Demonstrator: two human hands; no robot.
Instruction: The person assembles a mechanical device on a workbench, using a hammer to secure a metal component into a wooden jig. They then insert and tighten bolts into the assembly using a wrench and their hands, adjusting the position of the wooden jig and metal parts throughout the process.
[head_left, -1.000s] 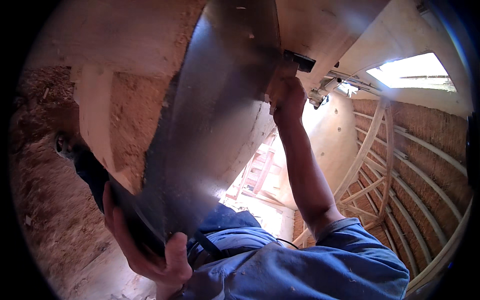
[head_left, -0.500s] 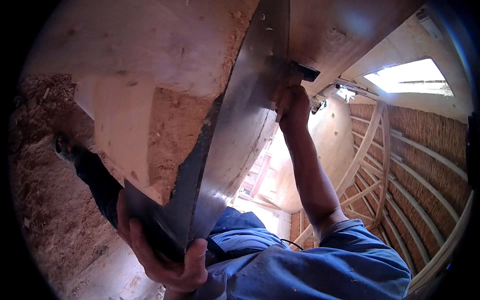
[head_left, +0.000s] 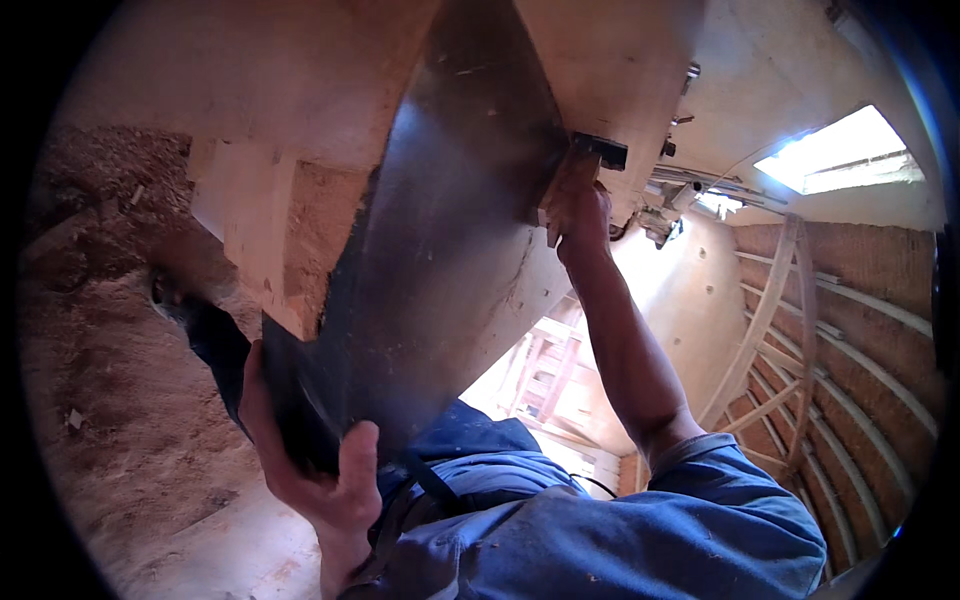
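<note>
A broad, dark grey metal sheet (head_left: 450, 200) runs from the top of the view down to my left hand. It narrows at the top and its face is shiny and smeared by motion. My left hand (head_left: 320, 480) grips its lower end, thumb on the right side and fingers on the left. To the sheet's right, my raised right hand (head_left: 585, 215) is closed around a wooden handle (head_left: 570, 185) with a black block (head_left: 600, 150) at its top. Whether that handle is joined to the sheet is hidden. Left of the sheet juts a pale wooden block (head_left: 265, 230) with a rough brown face.
Reddish-brown debris and dust cover the ground (head_left: 140, 400) at left, where my dark-clad leg (head_left: 215, 340) stretches out. A large pale wooden surface (head_left: 250, 80) fills the upper left. At right are curved roof poles (head_left: 860, 300), thatch and a bright skylight (head_left: 845, 150).
The metal sheet has turned, so its face looks wider and its upper end lies farther left. My left hand has shifted slightly left with it. My right hand keeps its grip.
</note>
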